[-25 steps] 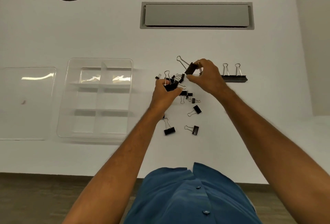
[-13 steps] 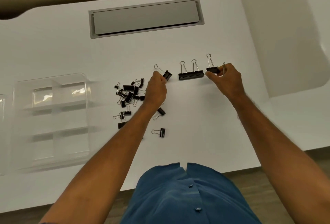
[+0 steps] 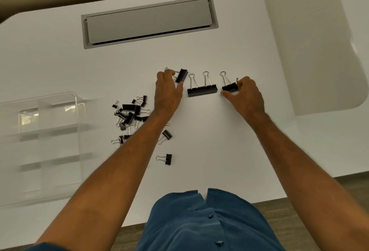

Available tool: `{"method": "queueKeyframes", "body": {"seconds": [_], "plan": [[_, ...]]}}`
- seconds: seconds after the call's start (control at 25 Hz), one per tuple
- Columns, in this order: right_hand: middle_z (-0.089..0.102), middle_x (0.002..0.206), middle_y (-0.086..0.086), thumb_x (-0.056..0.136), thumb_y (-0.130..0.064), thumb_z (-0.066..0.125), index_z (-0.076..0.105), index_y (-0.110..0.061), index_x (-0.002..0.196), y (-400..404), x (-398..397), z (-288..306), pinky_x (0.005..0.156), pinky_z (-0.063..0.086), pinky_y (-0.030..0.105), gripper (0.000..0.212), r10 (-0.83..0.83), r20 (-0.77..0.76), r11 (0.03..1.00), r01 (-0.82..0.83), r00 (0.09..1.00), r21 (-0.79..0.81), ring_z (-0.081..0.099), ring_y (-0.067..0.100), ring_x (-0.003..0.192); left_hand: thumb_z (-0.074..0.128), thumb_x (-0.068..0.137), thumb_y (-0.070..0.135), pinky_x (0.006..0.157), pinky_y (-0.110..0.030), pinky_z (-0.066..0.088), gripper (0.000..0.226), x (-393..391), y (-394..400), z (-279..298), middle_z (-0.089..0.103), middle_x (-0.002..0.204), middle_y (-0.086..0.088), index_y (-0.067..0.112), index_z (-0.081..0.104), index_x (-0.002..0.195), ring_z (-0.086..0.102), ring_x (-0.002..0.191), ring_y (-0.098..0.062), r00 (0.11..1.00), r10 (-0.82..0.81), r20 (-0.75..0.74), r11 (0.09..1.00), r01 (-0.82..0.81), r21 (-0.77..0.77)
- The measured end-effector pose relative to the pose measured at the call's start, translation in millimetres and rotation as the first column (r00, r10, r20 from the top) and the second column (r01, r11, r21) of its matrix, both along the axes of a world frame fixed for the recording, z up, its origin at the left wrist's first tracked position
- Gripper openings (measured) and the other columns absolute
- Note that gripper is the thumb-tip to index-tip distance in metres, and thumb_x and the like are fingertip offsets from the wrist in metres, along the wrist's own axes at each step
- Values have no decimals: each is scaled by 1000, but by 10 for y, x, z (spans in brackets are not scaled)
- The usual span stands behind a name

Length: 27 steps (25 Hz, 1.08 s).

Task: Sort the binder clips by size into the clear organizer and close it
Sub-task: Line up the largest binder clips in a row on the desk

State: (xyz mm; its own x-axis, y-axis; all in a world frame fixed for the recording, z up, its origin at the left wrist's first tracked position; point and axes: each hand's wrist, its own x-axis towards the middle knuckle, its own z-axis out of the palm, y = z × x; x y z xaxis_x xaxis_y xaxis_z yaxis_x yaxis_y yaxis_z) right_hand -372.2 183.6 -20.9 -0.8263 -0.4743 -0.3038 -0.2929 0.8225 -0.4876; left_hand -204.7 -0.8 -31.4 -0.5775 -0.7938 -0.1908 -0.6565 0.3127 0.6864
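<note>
Two large black binder clips (image 3: 202, 90) stand side by side on the white desk. My left hand (image 3: 168, 90) holds another large clip (image 3: 181, 75) just left of that pair, tilted. My right hand (image 3: 244, 94) grips a large clip (image 3: 229, 87) just right of the pair, low at the desk. A pile of smaller black clips (image 3: 130, 114) lies to the left, with loose ones (image 3: 167, 159) nearer me. The clear organizer (image 3: 56, 110) sits open at the far left, blurred.
A grey cable flap (image 3: 148, 21) is set into the desk at the back. A second white desk surface (image 3: 319, 51) adjoins on the right. The desk's front edge runs just in front of my blue shirt (image 3: 199, 220).
Both hands carried large clips from the pile to the right, beside the standing pair. My view swung right, so the organizer slid to the left edge and its lid left the frame.
</note>
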Motion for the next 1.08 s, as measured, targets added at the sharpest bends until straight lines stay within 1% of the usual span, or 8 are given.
{"method": "queueKeyframes", "body": {"seconds": [0.24, 0.44, 0.6, 0.72, 0.84, 0.92, 1.0, 1.08], "plan": [[51, 103, 0, 90, -60, 62, 47, -13, 103, 77, -35, -2, 70, 43, 33, 51, -108, 38, 987, 112, 993, -119, 52, 18, 79, 65, 93, 33, 85, -34, 52, 35, -199, -234, -72, 49, 124, -7, 13, 57, 121, 56, 104, -22, 996, -27, 83, 999, 31, -39], [54, 119, 14, 105, -41, 38, 47, -4, 112, 66, -291, -18, 73, 38, 35, 38, -244, -5, 969, 243, 970, -52, 58, 34, 96, 64, 91, 16, 83, -32, 56, 20, -156, -282, -78, 50, 119, -8, 11, 62, 110, 60, 98, -22, 997, -34, 67, 999, 36, -28], [49, 130, 22, 103, -38, 46, 44, 2, 126, -57, -435, -91, 80, 46, 41, 46, -132, -143, 981, 150, 981, 121, 56, 41, 113, 63, 92, 11, 80, -22, 48, 22, 66, -212, -89, 49, 117, -8, 12, 63, 114, 59, 95, -20, 994, -84, 70, 996, 85, -8], [47, 131, 21, 100, -40, 51, 45, 1, 125, -146, -493, -121, 77, 43, 39, 49, -73, -158, 984, 97, 985, 150, 53, 40, 116, 64, 91, 10, 78, -12, 42, 25, 201, -140, -128, 46, 115, -3, 15, 63, 115, 57, 97, -17, 989, -137, 64, 991, 137, 6], [50, 129, 18, 101, -41, 49, 49, -2, 122, -132, -524, -111, 76, 38, 36, 45, -73, -110, 993, 83, 991, 87, 54, 37, 113, 64, 91, 7, 75, -5, 37, 27, 259, -80, -174, 44, 112, 0, 15, 64, 117, 55, 99, -16, 985, -159, 68, 987, 159, 5], [51, 127, 13, 101, -38, 49, 51, -7, 120, -25, -519, -61, 76, 39, 35, 36, -54, -108, 998, 57, 993, 28, 52, 32, 113, 63, 90, 5, 82, -10, 41, 30, 276, -40, -190, 45, 112, -1, 15, 64, 118, 53, 101, -18, 983, -177, 54, 984, 177, -3], [50, 128, 9, 97, -21, 53, 54, -12, 120, 123, -481, -33, 78, 43, 34, 24, 32, -145, 995, -46, 989, -93, 49, 27, 115, 64, 88, 2, 90, -21, 45, 33, 298, -3, -195, 45, 114, -3, 14, 63, 119, 50, 105, -18, 981, -189, 37, 981, 191, -35], [50, 129, 4, 90, -5, 55, 57, -16, 121, 261, -408, -46, 78, 45, 30, 33, 174, -196, 960, -210, 965, -184, 46, 23, 116, 67, 87, 4, 93, -23, 43, 38, 315, 42, -187, 44, 118, -4, 15, 61, 124, 44, 111, -17, 982, -184, 40, 980, 187, -70]]}}
